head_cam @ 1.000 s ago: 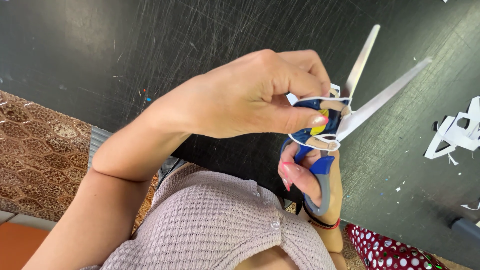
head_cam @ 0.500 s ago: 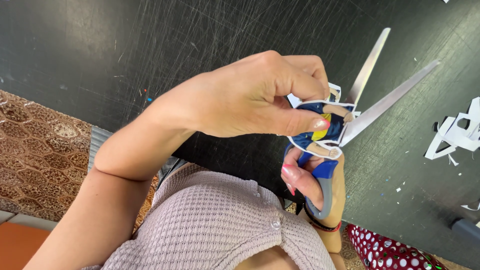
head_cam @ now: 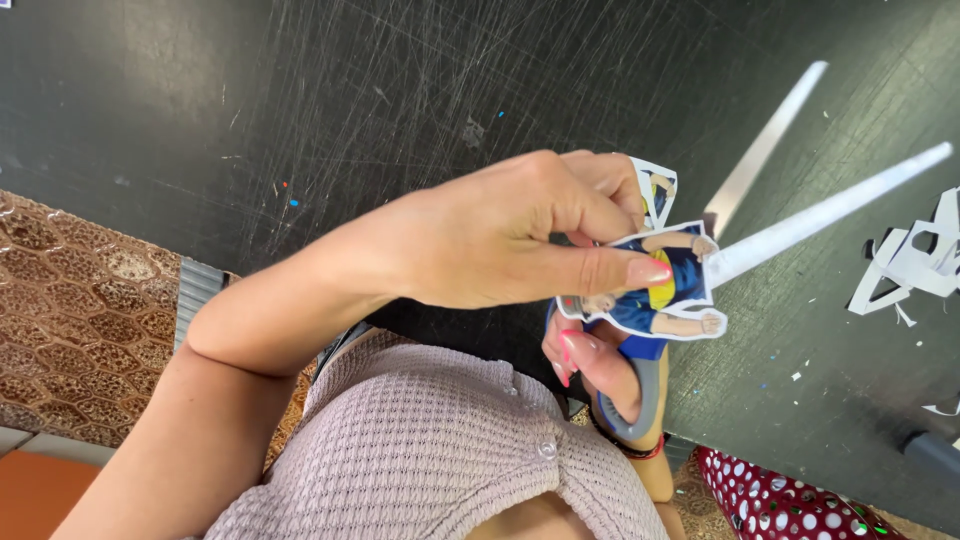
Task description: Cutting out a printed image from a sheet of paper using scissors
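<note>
My left hand reaches across from the left and pinches a small paper cutout of a cartoon figure in blue and yellow between thumb and fingers. Just below it, my right hand has its fingers through the grey and blue handles of a pair of scissors. The two silver blades are spread apart and point up and to the right. The cutout sits at the base of the blades, over the pivot. Both hands hover above a scratched black mat.
White paper scraps lie on the mat at the right edge, with tiny bits scattered around. A brown patterned surface borders the mat on the left. A red white-dotted object shows at the bottom right. My knit top fills the bottom.
The scissors and both hands have shifted slightly right. The cutout has turned so more of the figure shows. The blades remain spread.
</note>
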